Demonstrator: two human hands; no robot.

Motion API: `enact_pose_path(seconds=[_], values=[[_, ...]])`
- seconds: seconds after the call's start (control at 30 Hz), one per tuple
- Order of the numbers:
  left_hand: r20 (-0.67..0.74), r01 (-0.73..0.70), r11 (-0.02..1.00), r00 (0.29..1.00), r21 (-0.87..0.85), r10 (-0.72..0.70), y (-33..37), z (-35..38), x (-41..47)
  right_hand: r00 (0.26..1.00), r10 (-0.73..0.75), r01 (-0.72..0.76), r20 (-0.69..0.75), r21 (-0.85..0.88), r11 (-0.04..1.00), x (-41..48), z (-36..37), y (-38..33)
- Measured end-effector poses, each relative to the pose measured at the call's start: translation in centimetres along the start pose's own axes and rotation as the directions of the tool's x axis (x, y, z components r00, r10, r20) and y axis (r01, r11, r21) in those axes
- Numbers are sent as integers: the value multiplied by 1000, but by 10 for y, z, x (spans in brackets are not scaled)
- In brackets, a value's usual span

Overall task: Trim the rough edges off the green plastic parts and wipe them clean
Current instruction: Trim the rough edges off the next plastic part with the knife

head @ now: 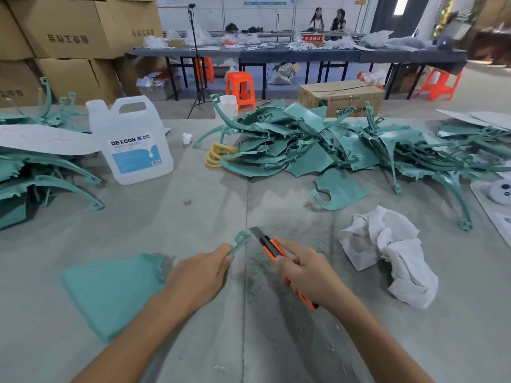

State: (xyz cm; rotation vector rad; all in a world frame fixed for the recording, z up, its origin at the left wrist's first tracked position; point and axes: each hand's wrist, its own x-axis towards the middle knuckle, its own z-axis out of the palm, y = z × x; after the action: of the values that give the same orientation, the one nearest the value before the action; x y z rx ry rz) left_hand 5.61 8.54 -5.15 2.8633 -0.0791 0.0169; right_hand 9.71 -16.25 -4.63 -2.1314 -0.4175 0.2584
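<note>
My left hand [197,275] presses down on a green plastic part [110,288] lying flat on the grey table, gripping its narrow arm, whose looped tip [242,239] sticks out past my fingers. My right hand [307,275] grips an orange utility knife [272,251]; its bared blade points up and left, close beside that tip. A crumpled white cloth [387,252] lies to the right of the knife. A big pile of green parts [318,145] fills the far right of the table. Another stack of green parts [33,172] sits at the left.
A white DEXCON jug [132,142] stands at the back left. One loose green piece [338,193] lies before the pile, and yellow rings [217,156] at its left edge. Plastic shavings dust the table centre. Cardboard boxes [69,37], orange stools and a long table stand beyond.
</note>
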Motion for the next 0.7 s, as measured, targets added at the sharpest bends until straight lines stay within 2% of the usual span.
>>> enact_pose_path(seconds=[0.07,0.13,0.2,0.27,0.33,0.4,0.53,0.7], values=[[0,27,999,1000,-44,-27,1,-2,-5,998,8,-10,-63,-21,1000,0,-1,1],[36,54,990,998,-127,-50,3,-7,-6,996,-61,62,-67,9,998,-5,-1,-1],[86,77,938,995,-337,-51,6,-14,-5,988,-152,150,-15,-57,987,-10,-1,-7],[169,138,791,985,-596,-45,12,-24,-5,983,-181,180,14,-206,962,-10,-1,-12],[243,208,630,970,-749,-31,17,-36,-5,983,-179,162,-35,-289,943,-8,2,-16],[268,247,548,962,-799,-43,21,-49,-6,970,-224,187,-94,-303,935,-8,5,-18],[283,253,499,959,-829,-16,20,-73,-13,931,-350,323,-105,-212,922,-13,14,-21],[269,230,365,961,-902,58,21,-96,-23,898,-385,377,-213,-82,923,-8,17,-19]])
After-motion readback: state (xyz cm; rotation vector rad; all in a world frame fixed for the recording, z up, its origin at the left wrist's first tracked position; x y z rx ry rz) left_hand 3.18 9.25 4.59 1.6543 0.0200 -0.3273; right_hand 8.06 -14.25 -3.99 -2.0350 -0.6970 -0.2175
